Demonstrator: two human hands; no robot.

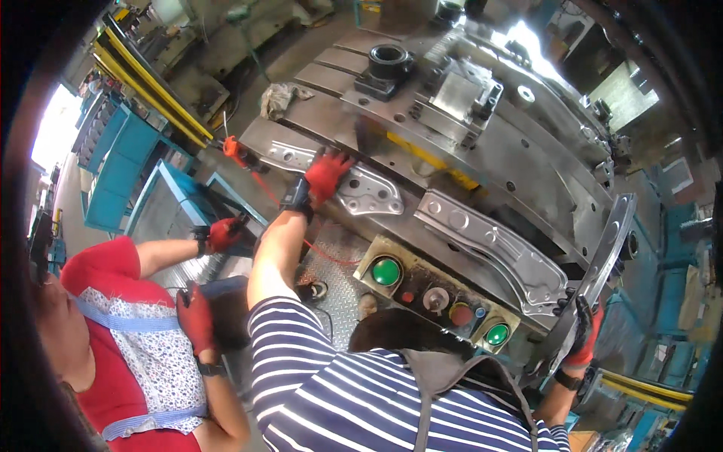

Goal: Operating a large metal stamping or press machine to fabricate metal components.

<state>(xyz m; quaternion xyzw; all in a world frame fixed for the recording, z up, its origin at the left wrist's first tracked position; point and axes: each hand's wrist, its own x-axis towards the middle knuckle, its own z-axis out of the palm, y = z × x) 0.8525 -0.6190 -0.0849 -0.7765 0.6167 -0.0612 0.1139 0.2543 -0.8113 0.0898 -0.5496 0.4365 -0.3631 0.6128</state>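
Left hand (327, 175) apparently touching bracket (369, 191) on steel bed (482, 162).

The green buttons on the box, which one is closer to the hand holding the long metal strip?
The lower green button, at the control box's right end. It sits nearest the right hand gripping the curved metal strip. The other green button is at the left end.

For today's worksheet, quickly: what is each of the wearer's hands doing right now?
Left hand: resting on the small bracket; grip cannot be told.
Right hand: closed on the long curved panel.
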